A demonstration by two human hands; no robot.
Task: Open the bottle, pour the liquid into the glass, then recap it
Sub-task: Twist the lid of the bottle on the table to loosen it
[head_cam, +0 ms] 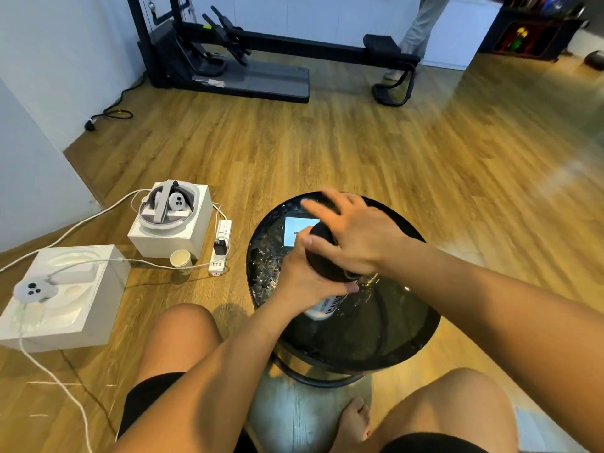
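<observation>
A white bottle (327, 305) with black lettering leans on the round black table (376, 358). My left hand (300, 282) grips its body from the left. The wide black cap (327, 266) sits on the bottle's top. My right hand (353, 237) lies over the cap, thumb curled round its near side, fingers stretched out and blurred. A clear glass (367, 282) peeks out under my right wrist, just right of the bottle, mostly hidden.
A white card or screen (294, 232) lies on the table behind the bottle. On the floor to the left stand two white boxes (170, 237) (65, 308) with headset gear, a paper cup (180, 259), a power strip (220, 248) and cables. My knees flank the table.
</observation>
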